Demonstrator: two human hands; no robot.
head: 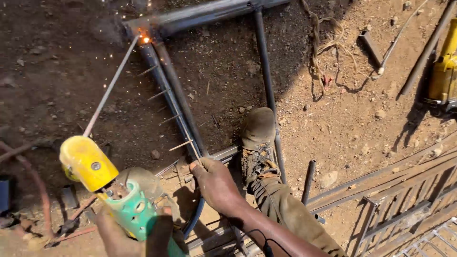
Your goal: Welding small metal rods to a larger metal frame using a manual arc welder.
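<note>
Bare dirt ground [362, 119] lies under a steel frame [266, 81]. Your left hand [128, 235] is clamped on the green and yellow holder [102, 183], whose rod [110, 88] sparks at the frame's far corner. Your right hand [214, 183] is closed on a thin rod [188, 138] beside your boot [258, 138]. A yellow tool [445, 66] lies well apart.

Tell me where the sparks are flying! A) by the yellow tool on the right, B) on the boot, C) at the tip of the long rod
C: the sparks glow where the rod tip meets the metal frame, far from the boot.
</note>
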